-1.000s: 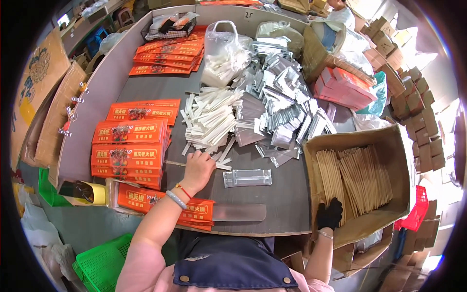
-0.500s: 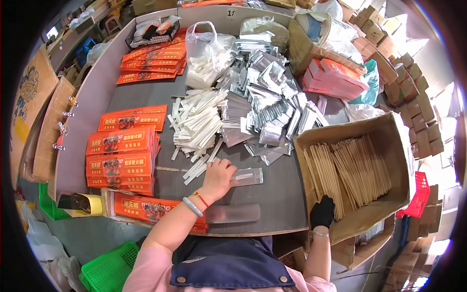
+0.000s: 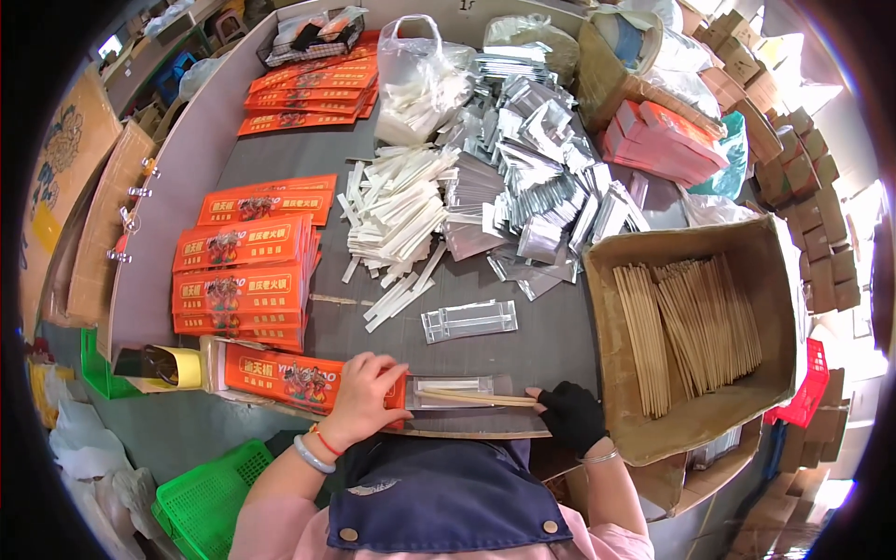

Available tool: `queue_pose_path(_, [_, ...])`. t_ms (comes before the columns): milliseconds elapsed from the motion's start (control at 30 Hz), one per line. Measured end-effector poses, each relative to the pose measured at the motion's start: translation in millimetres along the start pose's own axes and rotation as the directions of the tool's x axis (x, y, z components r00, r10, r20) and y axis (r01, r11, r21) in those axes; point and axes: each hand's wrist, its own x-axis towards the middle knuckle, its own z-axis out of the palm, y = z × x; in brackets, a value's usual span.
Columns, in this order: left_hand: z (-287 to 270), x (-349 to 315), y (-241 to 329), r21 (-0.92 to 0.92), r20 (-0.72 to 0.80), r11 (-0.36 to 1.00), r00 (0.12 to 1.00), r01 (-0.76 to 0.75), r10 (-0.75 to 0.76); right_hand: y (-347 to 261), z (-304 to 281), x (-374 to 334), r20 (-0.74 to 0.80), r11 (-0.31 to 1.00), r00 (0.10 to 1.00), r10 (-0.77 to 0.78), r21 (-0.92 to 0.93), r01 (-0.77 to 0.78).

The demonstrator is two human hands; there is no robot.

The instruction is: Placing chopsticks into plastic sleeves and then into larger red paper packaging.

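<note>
At the table's front edge, my left hand (image 3: 366, 397) rests on the right end of a red printed packet (image 3: 280, 376), thumb and fingers gripping its opposite edges. My black-gloved right hand (image 3: 571, 417) pinches the ends of a pair of wooden chopsticks (image 3: 481, 399). Their far ends reach toward the packet's mouth, over a small clear sachet (image 3: 453, 385) with a white strip in it. Another clear sachet (image 3: 469, 321) lies alone farther up the table. At the right, a cardboard box (image 3: 695, 431) holds many more chopsticks (image 3: 695, 336).
Stacks of red packets (image 3: 243, 252) line the left side. White paper strips (image 3: 397, 219) and clear sachets (image 3: 546, 168) are heaped mid-table, beside a clear plastic bag (image 3: 411, 70). Pink-red bundles (image 3: 663, 145) sit behind the box. A green basket (image 3: 210, 504) stands below left.
My left hand has moved from a sachet down to the front packet. My right hand has left the box and now holds chopsticks. One sachet now lies by the packet's mouth.
</note>
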Motion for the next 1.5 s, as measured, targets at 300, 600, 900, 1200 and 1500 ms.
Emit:
queue_pose_path(300, [20.3,6.2,5.5,0.069,0.027,0.994,0.996,-0.082,0.081,-3.0,38.4,32.8,-0.069,0.97,0.974,0.214,0.128,-0.204])
queue_pose_path(600, [31.3,14.6,3.8,-0.002,0.025,0.995,0.995,-0.098,0.098,-72.1,73.0,61.6,-0.059,0.774,0.962,0.266,0.608,-0.176])
queue_pose_path(900, [27.9,20.9,4.2,-0.005,0.061,0.995,0.993,-0.099,0.099,-73.3,69.8,63.8,-0.11,0.651,0.93,0.351,0.742,-0.158])
queue_pose_path(1200, [-29.9,40.8,16.8,0.212,0.415,0.915,0.879,-0.343,0.234,-76.0,37.6,64.2,-0.115,0.967,0.967,-0.226,-0.148,0.208])
queue_pose_path(1500, [-150.2,16.5,-96.9,0.568,-0.187,0.822,0.98,0.047,0.073,-30.3,36.3,50.2,-0.353,0.972,0.929,0.109,-0.158,-0.174])
